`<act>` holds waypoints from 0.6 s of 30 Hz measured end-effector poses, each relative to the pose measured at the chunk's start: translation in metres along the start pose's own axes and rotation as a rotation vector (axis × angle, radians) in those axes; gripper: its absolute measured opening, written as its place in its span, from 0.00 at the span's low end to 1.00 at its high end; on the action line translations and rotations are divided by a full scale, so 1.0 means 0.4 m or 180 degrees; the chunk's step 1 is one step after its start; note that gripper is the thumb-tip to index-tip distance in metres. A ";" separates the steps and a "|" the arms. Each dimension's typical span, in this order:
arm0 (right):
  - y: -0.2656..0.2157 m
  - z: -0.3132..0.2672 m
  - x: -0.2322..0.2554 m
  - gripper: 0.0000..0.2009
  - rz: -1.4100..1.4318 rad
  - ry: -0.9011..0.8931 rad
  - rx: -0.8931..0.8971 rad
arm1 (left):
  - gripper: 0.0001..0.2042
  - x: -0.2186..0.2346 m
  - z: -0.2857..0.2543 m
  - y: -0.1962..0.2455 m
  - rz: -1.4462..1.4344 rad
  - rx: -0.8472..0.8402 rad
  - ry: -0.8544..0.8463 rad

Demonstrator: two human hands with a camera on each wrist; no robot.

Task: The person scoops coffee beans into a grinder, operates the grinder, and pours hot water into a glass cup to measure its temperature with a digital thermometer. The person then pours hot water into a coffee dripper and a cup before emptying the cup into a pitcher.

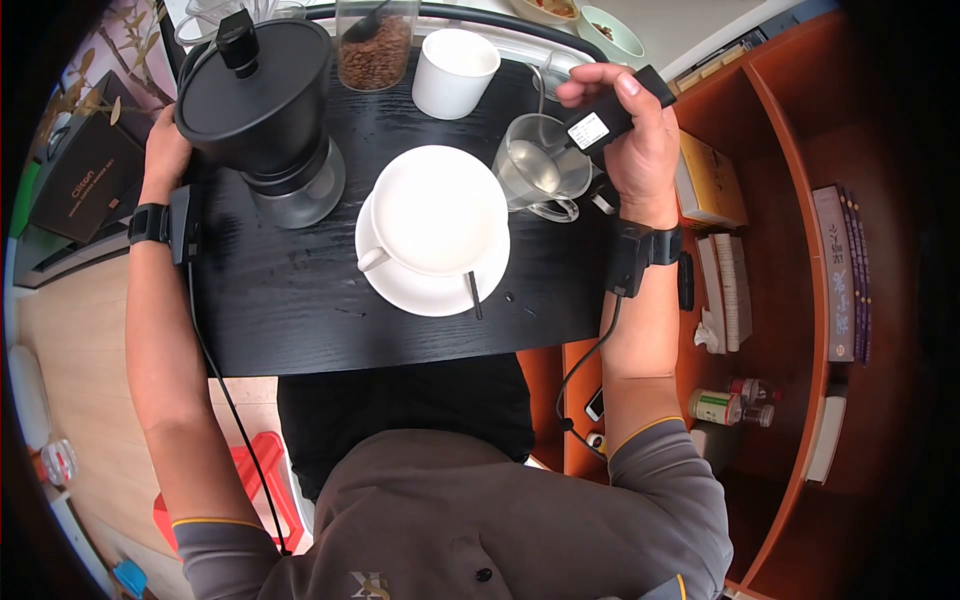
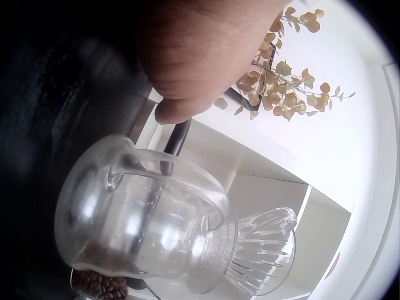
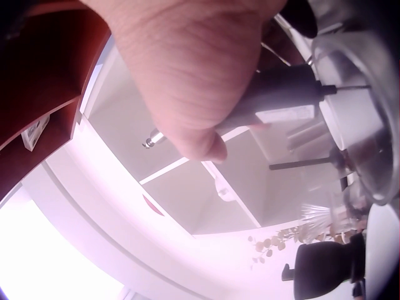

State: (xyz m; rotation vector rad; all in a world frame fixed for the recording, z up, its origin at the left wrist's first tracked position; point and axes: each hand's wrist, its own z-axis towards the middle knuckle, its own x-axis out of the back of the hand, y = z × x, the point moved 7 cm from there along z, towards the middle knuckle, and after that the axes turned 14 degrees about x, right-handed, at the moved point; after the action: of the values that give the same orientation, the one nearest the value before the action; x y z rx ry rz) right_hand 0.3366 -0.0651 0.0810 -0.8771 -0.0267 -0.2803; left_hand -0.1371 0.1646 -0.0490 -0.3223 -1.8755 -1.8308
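My right hand (image 1: 640,150) holds a black handheld device (image 1: 610,125) with a white label, fingers and thumb around its body. In the right wrist view the device (image 3: 281,94) has a thin rod pointing toward a glass vessel. Below and left of it stands a glass cup (image 1: 515,185) with a handle and some liquid inside. At the table's left edge, my left hand (image 1: 168,150) is beside a black coffee grinder (image 1: 250,100), its fingers mostly hidden. The left wrist view shows that hand (image 2: 200,56) against a black rail (image 2: 177,139), beside a glass pot (image 2: 144,212).
A white cup (image 1: 440,215) stands on a saucer (image 1: 400,295) mid-table, with a dark stick at its rim. Behind are a white mug (image 1: 455,75) and a container of coffee beans (image 1: 376,55). A brown shelf (image 1: 790,250) borders the right side.
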 end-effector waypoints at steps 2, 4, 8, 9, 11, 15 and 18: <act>-0.002 -0.001 0.000 0.24 0.0094 0.0014 -0.0049 | 0.27 0.001 -0.002 0.004 0.0101 -0.0050 0.0008; -0.001 0.000 0.005 0.24 0.0091 0.0035 -0.0018 | 0.27 -0.002 0.005 -0.002 0.0078 -0.0042 -0.0032; -0.010 0.003 0.011 0.24 -0.0006 0.0060 0.0070 | 0.27 0.002 0.001 0.005 0.0241 -0.0051 0.0063; -0.011 0.004 0.013 0.24 -0.0005 0.0061 0.0071 | 0.27 0.002 -0.006 0.010 0.0216 -0.0017 0.0063; -0.016 0.006 0.019 0.24 0.0164 0.0121 0.0135 | 0.27 0.002 -0.010 0.011 0.0189 0.0015 0.0063; -0.012 0.006 0.026 0.23 -0.0122 0.0148 0.0107 | 0.27 -0.001 0.001 0.000 0.0106 -0.0023 0.0053; -0.016 0.005 0.024 0.23 0.0140 0.0176 0.0120 | 0.26 0.000 0.006 -0.005 0.0069 -0.0015 0.0049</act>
State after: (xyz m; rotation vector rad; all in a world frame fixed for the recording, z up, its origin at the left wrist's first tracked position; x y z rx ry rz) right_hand 0.3444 -0.0698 0.0884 -0.8313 0.0385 -0.2618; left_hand -0.1386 0.1668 -0.0507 -0.3281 -1.8506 -1.8187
